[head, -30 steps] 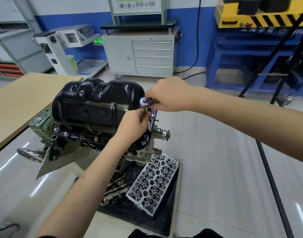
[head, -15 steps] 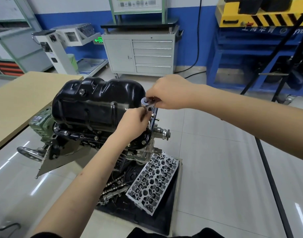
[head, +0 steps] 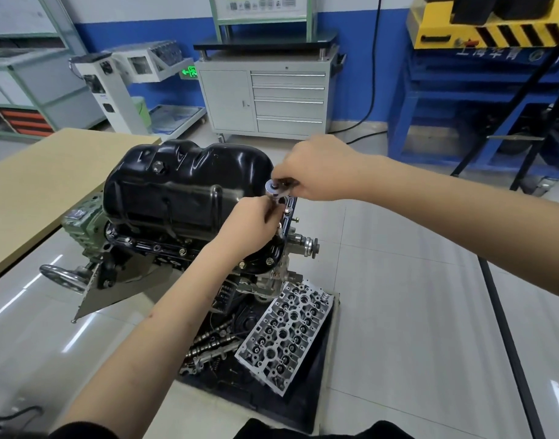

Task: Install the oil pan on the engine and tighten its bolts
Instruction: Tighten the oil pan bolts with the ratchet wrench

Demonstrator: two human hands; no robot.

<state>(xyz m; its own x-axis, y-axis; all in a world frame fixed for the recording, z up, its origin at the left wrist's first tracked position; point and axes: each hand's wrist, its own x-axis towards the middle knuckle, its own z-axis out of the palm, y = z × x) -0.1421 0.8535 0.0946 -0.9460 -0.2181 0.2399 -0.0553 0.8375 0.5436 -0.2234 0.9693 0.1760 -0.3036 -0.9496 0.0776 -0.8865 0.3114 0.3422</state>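
With the oil pan [head: 183,188] already seated on the engine [head: 145,248], right hand [head: 322,169] gripped the ratchet [head: 276,187] at the pan's right-end flange, handle running rightward into the fist. Left hand [head: 249,226], just below, pinched the socket stem; bolt hidden underneath.

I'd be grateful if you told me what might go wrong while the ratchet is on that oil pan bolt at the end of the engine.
1. The right hand grips the ratchet close to its head, so leverage looks short; it may slip off the bolt.
2. The left hand pinches just under the ratchet head beside the oil pan flange, so a slip could nip fingers.
3. The cylinder head lies below; a dropped tool could hit it.
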